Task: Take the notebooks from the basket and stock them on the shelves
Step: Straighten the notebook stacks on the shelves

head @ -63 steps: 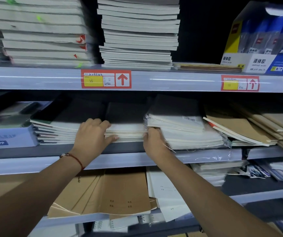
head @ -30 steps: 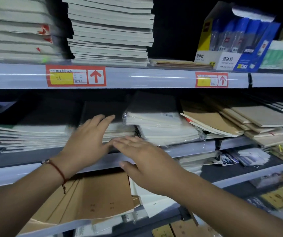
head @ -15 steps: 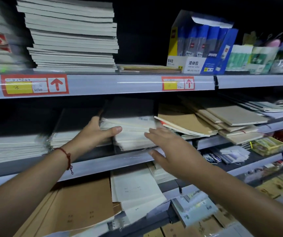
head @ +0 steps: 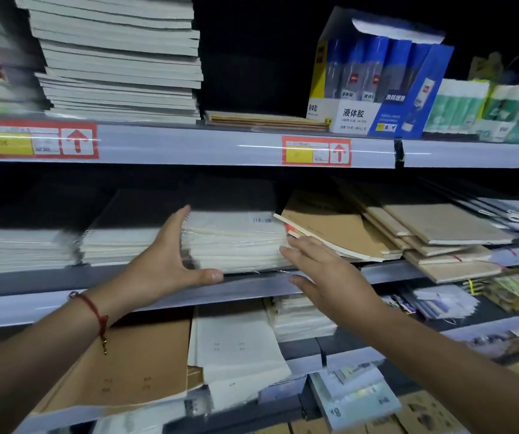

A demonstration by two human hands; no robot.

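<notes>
My left hand [head: 170, 261] lies flat against the left side of the wrapped pack of notebooks [head: 236, 242] on the middle shelf [head: 63, 280], fingers straight, thumb under its front edge. My right hand [head: 320, 270] is spread open at its 3 o'clock corner, holding nothing. The risk, I think: the film is slippery (and loose), so pushing toward 3 o'clock may slide the brown notebooks [head: 339, 227] off.

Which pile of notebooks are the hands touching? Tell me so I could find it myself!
Find the middle shelf, under the rail with red arrow labels. The left hand and right hand flank one plastic-wrapped pile there. It has a dark cover, white page edges and a small barcode sticker, unlike the brown-covered notebooks leaning on its right.
</notes>
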